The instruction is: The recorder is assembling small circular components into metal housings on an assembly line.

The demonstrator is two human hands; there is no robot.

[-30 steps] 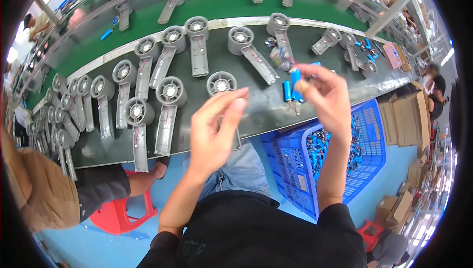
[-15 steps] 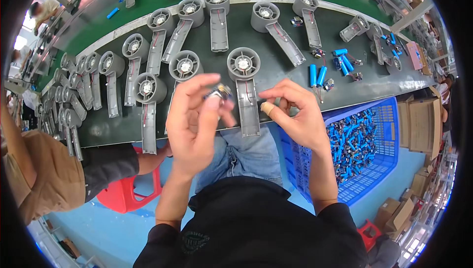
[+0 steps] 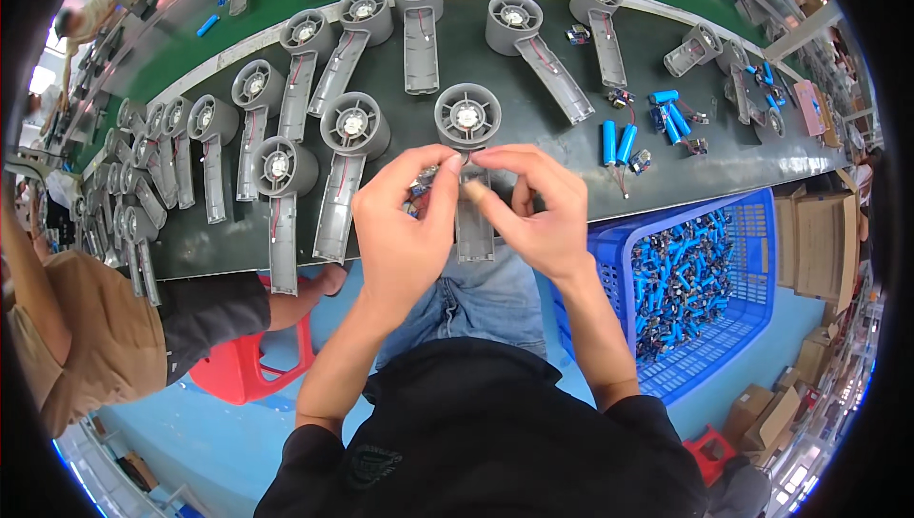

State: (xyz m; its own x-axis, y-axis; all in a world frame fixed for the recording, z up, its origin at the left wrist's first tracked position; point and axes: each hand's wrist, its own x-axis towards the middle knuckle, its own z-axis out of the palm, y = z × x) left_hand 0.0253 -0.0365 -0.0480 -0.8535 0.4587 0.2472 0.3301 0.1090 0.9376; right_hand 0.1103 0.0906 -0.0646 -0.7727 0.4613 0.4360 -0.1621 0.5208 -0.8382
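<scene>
Both my hands meet over a grey fan housing (image 3: 468,118) whose long handle points toward me at the table's near edge. My left hand (image 3: 405,223) pinches a small blue circuit part with wires (image 3: 424,182) against the handle. My right hand (image 3: 533,204) presses its fingertips onto the handle beside it; whether it holds anything is hidden by the fingers. Loose blue cylindrical battery cells (image 3: 617,142) lie on the table to the right.
Several more grey fan housings (image 3: 350,132) lie across the dark table (image 3: 571,185). A blue crate (image 3: 752,232) of blue cells stands at my right. A person in a tan top (image 3: 86,328) sits at my left by a red stool (image 3: 249,366). Cardboard boxes (image 3: 814,242) stand far right.
My right hand came down from the battery cells at the right and joined my left hand over the nearest housing's handle. The view has tilted down toward the table edge.
</scene>
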